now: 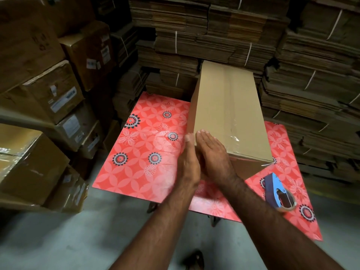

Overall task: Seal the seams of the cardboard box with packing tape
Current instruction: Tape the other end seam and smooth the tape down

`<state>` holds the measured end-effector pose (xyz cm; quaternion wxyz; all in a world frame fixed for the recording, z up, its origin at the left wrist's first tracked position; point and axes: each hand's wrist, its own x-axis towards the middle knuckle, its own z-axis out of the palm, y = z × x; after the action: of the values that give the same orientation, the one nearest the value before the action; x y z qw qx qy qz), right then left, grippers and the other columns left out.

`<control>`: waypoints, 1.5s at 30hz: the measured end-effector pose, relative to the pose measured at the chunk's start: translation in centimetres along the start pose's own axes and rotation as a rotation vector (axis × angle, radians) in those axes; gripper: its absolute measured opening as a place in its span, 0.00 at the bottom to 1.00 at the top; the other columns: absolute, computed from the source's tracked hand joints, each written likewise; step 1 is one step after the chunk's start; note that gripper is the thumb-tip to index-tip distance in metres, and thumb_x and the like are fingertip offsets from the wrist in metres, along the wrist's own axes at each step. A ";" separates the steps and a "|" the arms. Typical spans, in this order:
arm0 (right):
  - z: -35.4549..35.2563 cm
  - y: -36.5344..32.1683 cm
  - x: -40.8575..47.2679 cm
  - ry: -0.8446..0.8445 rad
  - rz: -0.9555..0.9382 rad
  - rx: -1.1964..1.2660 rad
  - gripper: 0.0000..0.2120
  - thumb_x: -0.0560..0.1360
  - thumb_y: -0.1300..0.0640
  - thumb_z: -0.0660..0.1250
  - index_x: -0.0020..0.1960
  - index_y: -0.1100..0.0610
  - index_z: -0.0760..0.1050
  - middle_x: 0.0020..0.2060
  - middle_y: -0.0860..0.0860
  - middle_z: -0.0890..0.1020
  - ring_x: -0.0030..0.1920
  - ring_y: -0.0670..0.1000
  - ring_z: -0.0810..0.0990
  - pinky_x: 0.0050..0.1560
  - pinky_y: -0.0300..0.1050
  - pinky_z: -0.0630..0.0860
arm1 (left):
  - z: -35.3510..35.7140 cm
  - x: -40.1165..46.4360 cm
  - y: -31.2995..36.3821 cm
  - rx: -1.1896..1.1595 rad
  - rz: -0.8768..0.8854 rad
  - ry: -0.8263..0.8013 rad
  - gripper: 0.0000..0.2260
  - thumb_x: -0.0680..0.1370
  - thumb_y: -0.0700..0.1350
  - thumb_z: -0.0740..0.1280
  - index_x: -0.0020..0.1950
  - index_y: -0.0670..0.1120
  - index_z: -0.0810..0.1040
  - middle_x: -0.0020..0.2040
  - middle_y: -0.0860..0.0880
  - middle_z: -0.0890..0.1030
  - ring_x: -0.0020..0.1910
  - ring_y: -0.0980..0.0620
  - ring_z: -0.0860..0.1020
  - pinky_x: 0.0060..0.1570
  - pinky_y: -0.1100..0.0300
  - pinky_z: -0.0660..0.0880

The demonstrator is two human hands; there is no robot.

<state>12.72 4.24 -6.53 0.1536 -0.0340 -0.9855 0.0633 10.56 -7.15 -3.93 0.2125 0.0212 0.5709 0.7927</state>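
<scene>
A long brown cardboard box (224,106) lies on the red flowered table (144,145), its top seam covered by a strip of clear tape. My right hand (211,151) rests flat on the near left corner of the box top, fingers straight. My left hand (188,162) lies with straight fingers against the box's left side at that same corner, close beside the right hand. A blue tape dispenser (278,191) with a roll of clear tape sits on the table to the right of the box, untouched.
Sealed cartons (44,98) are stacked on the left. Bundles of flattened cardboard (311,78) rise behind and to the right of the table. Grey floor (78,240) lies in front, with a foot (194,260) at the bottom.
</scene>
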 end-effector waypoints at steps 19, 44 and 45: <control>-0.6 0.4 0.6 -0.111 -0.015 0.042 0.39 0.65 0.52 0.63 0.73 0.69 0.66 0.72 0.65 0.70 0.73 0.63 0.69 0.70 0.61 0.69 | -3.6 2.9 -3.3 0.619 0.347 -0.284 0.40 0.71 0.52 0.52 0.81 0.38 0.52 0.81 0.41 0.56 0.80 0.48 0.58 0.78 0.54 0.53; -1.0 3.9 -1.4 0.241 0.003 -0.137 0.24 0.77 0.49 0.59 0.61 0.66 0.80 0.59 0.60 0.83 0.59 0.59 0.82 0.58 0.51 0.78 | -3.3 6.2 -1.3 1.033 0.872 -0.352 0.22 0.83 0.51 0.57 0.72 0.39 0.74 0.72 0.43 0.74 0.74 0.46 0.68 0.72 0.46 0.66; -0.7 3.9 -1.4 0.248 0.011 -0.135 0.24 0.78 0.48 0.59 0.62 0.65 0.80 0.59 0.60 0.83 0.60 0.58 0.82 0.58 0.52 0.78 | -3.3 6.9 -1.7 1.076 0.932 -0.348 0.22 0.83 0.51 0.58 0.70 0.38 0.76 0.71 0.42 0.75 0.73 0.44 0.71 0.70 0.45 0.68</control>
<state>14.43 8.10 -6.82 0.2714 -0.0574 -0.9607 -0.0069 3.95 -7.22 -8.11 -0.0990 0.4891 0.7708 0.3961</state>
